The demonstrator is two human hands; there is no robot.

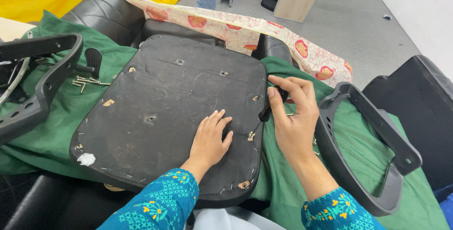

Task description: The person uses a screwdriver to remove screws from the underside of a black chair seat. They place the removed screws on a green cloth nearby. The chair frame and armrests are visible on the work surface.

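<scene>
Head view: upturned chair seat base (155, 112) flat on green cloth (56, 131), grey armrest (373, 159) at right. Left hand (210, 140) spread flat, pinning base. Right hand (292, 116) closed round black screwdriver (269, 109), tip at edge bracket (251, 136). Looks mid-screw; next probs steady turning.

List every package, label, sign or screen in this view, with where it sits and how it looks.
None in view: no package, label, sign or screen.
The nearest thing to one is a white scrap stuck near the front left corner of the black seat base; whether it is a label cannot be told.
</scene>
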